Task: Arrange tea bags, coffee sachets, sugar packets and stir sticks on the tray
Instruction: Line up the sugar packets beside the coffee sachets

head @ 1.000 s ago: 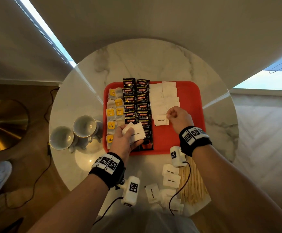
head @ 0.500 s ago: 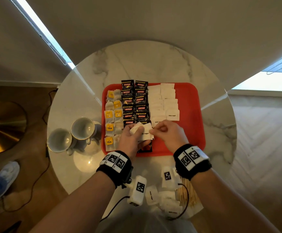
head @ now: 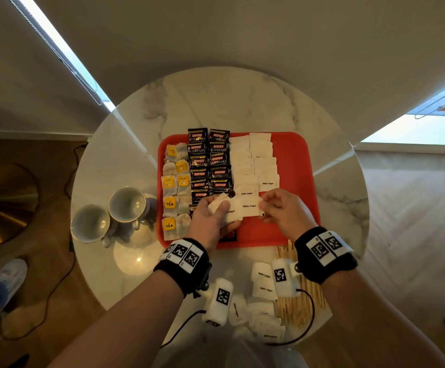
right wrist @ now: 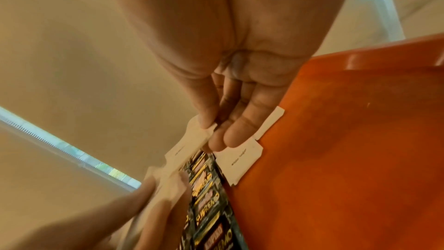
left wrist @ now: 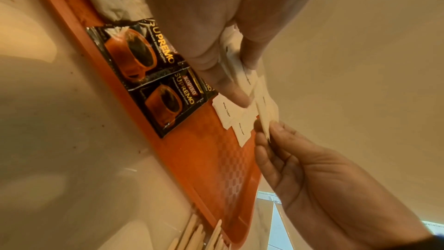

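A red tray (head: pixel 293 166) carries columns of tea bags (head: pixel 175 189), black coffee sachets (head: pixel 209 163) and white sugar packets (head: pixel 253 166). Over the tray's near middle, my left hand (head: pixel 220 208) grips a small stack of sugar packets (left wrist: pixel 240 75) between thumb and fingers. My right hand (head: pixel 262 205) pinches the end of one sugar packet (head: pixel 249 207) that sticks out of that stack to the right. The right wrist view shows the pinched sugar packet (right wrist: pixel 192 140) above a packet lying on the tray (right wrist: pixel 238 161). Wooden stir sticks (head: pixel 298 301) lie on the table below the tray.
Two empty cups (head: pixel 127 204) (head: pixel 90 223) stand left of the tray on the round marble table (head: pixel 229 102). Loose sugar packets (head: pixel 264 282) lie near the table's front edge beside the stir sticks. The tray's right part (right wrist: pixel 336 159) is bare red.
My right hand left a packet at the near end of the right sugar column, came back to the stack in my left hand, and now pinches a packet pulled out to the right.
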